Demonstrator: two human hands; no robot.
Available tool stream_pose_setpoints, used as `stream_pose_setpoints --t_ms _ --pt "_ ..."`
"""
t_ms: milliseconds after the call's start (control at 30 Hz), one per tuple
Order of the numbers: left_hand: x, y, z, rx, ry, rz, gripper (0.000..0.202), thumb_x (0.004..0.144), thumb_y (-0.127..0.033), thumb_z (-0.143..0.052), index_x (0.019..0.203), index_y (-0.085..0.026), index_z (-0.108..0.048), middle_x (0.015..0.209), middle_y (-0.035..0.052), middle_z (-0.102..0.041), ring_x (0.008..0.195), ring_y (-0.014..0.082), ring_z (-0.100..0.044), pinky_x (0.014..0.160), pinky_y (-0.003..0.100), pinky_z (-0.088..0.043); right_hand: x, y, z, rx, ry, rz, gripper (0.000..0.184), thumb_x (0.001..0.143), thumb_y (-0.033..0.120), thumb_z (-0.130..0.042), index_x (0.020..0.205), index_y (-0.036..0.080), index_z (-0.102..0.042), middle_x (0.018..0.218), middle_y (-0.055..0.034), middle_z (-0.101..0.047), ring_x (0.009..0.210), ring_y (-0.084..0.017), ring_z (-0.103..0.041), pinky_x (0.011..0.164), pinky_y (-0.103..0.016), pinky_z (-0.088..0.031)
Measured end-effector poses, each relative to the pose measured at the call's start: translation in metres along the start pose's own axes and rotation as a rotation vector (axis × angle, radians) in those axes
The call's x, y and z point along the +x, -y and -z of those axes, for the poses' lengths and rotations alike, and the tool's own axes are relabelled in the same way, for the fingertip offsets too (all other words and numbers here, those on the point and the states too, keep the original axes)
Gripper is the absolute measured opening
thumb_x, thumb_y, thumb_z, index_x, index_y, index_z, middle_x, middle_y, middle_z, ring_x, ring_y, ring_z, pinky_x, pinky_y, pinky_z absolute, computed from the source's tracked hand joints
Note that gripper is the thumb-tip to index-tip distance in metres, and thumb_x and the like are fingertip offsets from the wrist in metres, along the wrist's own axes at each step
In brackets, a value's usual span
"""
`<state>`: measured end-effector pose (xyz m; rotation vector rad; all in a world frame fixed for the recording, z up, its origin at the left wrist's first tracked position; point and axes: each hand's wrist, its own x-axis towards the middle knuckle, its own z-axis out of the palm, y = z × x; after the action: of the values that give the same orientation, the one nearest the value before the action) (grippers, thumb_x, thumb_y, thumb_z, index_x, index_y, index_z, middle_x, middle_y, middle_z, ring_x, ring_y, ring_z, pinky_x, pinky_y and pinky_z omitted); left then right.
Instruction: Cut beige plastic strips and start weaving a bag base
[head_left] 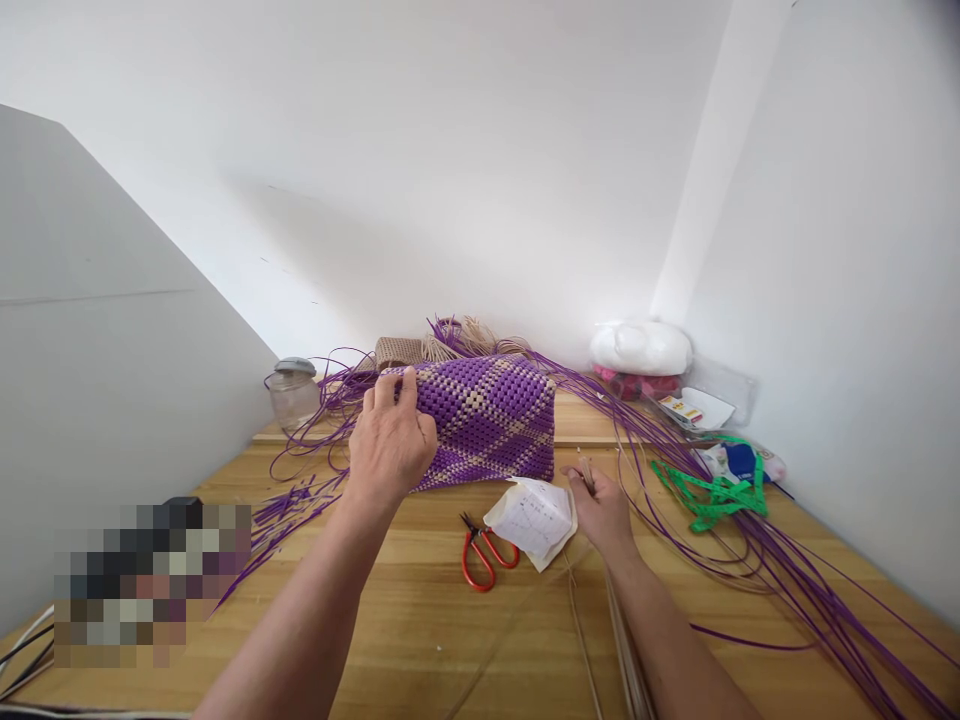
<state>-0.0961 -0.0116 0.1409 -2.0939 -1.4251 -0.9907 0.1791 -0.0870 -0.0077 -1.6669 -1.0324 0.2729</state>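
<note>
A purple and beige woven bag (pixel 495 415) stands on the wooden table in front of me. My left hand (pixel 394 435) reaches over its upper left edge, with the fingers closed on the weave; the thumb is hidden. To the right of the bag, my right hand (pixel 602 508) pinches a bundle of thin beige strips (pixel 628 640), whose ends stick up past the fingers and whose lengths trail down toward me. A folded sheet of paper with handwriting (pixel 534 522) lies beside my right hand. Left of the paper are red-handled scissors (pixel 484 558), blades pointing away.
Long purple strips (pixel 795 600) run along the table's right side, with a green measuring tape (pixel 712 490) over some. A lidded clear jar (pixel 294 395) stands back left. At the back right is a white plastic-wrapped bundle (pixel 641 347). White walls enclose the table.
</note>
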Motion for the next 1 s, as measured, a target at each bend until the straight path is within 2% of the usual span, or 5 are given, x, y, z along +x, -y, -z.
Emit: stream_pose_setpoints --t_ms 300,467,633,767,1000 --pt "0.001 0.006 -0.007 -0.11 -0.028 -0.055 0.057 0.087 -0.02 -0.039 0.142 -0.008 -0.046 0.143 0.0192 -0.048 0.126 0.035 -0.046 0.108 0.05 -0.037 0.0 0.001 0.0 0.002 0.006 0.007 0.048 0.083 0.051 -0.049 0.1 0.014 -0.073 0.093 -0.0102 -0.074 0.082 -0.024 -0.066 0.075 -0.032 -0.047" --pt "-0.002 0.033 -0.012 -0.509 -0.015 -0.025 0.076 0.084 -0.039 -0.062 0.151 -0.023 -0.032 0.144 0.0122 -0.05 0.133 0.0325 -0.043 0.112 0.051 -0.033 0.0 0.0 0.002 -0.012 -0.004 -0.001 0.046 0.082 0.051 -0.051 0.098 0.014 -0.074 0.092 -0.0103 -0.074 0.084 -0.025 -0.066 0.077 -0.033 -0.046" --pt "-0.02 0.074 -0.071 -1.13 0.114 0.301 0.114 0.062 -0.042 -0.084 0.154 -0.024 -0.018 0.15 0.0144 -0.043 0.136 0.0297 -0.044 0.109 0.042 -0.04 0.0 0.0 0.001 -0.006 0.005 0.006 0.042 0.082 0.049 -0.051 0.095 0.015 -0.073 0.09 -0.0092 -0.073 0.084 -0.025 -0.065 0.078 -0.033 -0.046" --pt "-0.038 0.087 -0.121 -1.226 0.258 0.654 0.079 0.049 -0.038 -0.09 0.12 -0.015 -0.062 0.11 0.0125 -0.071 0.102 0.0293 -0.067 0.091 0.042 -0.054 -0.001 0.001 -0.001 0.014 0.001 0.029 0.039 0.083 0.047 -0.051 0.092 0.015 -0.072 0.082 -0.0081 -0.072 0.077 -0.023 -0.064 0.074 -0.031 -0.046" --pt "-0.004 0.055 -0.158 -1.288 0.085 0.796 0.054 0.061 -0.041 -0.08 0.106 -0.017 -0.063 0.095 0.0043 -0.072 0.086 0.0224 -0.069 0.083 0.038 -0.057 -0.008 0.008 -0.006 0.066 0.026 0.091 0.035 0.088 0.043 -0.049 0.087 0.015 -0.071 0.078 -0.0052 -0.071 0.072 -0.019 -0.063 0.069 -0.026 -0.046"
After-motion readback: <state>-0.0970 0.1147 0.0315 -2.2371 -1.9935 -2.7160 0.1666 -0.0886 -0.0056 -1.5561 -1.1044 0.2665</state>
